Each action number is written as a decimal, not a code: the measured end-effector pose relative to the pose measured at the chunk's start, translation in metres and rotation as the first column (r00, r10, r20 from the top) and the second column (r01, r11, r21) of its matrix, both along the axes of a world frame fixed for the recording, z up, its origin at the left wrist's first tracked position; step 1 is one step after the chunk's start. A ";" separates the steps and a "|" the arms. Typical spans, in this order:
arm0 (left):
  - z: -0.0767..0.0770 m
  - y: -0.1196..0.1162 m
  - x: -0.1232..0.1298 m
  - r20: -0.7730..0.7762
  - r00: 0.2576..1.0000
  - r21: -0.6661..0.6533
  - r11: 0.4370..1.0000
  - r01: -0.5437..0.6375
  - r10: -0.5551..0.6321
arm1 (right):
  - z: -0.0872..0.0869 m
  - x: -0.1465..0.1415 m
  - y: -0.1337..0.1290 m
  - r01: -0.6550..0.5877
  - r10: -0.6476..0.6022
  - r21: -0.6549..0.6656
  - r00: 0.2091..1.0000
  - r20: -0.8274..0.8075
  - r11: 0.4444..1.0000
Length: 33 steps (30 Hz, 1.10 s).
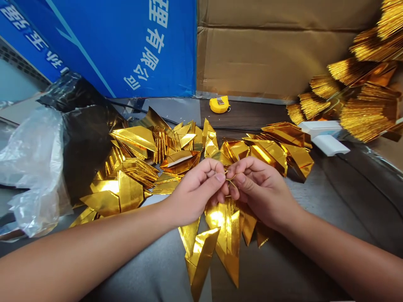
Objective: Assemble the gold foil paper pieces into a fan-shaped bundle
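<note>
Your left hand (203, 184): thumb and fingers pinched on a thin cord (231, 180). Your right hand (264, 188): pinched on the same cord, just beside. Dark table (252, 277): clear bag (34, 167) toward its left edge, blue box (126, 42) along the back edge, yellow tape measure (219, 105) near that edge, brown cardboard (267, 58) behind. Cord: yellowish, looped, between your fingertips; folded gold papers (226, 235) around it, shiny, pointed.

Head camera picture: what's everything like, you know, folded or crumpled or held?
Left hand, pinching
Right hand, pinching
Thin yellowish cord, curved, held by both hands
Shiny gold paper pieces, folded
Fan-shaped gold paper bundles, spread
Small yellow tape measure, no blade showing
Black plastic bag, crumpled
Clear plastic bag, crumpled
Blue panel with white characters, upright
Brown cardboard panel, upright, creased
</note>
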<state>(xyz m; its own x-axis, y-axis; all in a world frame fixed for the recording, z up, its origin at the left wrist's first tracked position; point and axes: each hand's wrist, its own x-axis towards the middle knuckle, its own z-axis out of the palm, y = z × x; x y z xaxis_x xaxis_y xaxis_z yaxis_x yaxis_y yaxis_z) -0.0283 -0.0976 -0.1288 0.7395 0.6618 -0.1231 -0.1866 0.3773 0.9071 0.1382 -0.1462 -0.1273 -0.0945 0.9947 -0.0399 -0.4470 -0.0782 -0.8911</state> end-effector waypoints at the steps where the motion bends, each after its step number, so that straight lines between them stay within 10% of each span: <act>1: -0.001 0.000 0.000 0.004 1.000 -0.001 1.000 -0.005 0.005 | 0.000 0.000 0.000 0.007 -0.007 -0.005 1.000 -0.007 1.000; 16: 0.002 0.001 0.002 0.033 0.997 -0.044 0.997 -0.066 0.068 | 0.011 0.002 0.003 0.040 -0.042 -0.108 0.999 -0.023 0.993; 33: 0.002 -0.005 -0.002 -0.106 0.993 0.256 0.967 -0.015 0.043 | 0.011 0.004 0.002 -0.009 0.009 0.000 0.954 0.301 1.000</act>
<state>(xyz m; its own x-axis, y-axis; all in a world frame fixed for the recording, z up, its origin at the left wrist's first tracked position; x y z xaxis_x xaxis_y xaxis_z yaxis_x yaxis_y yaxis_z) -0.0302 -0.1027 -0.1263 0.7111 0.7026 -0.0271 -0.0880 0.1272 0.9880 0.1424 -0.1444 -0.1158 -0.0870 0.9940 -0.0664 -0.1574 -0.0796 -0.9843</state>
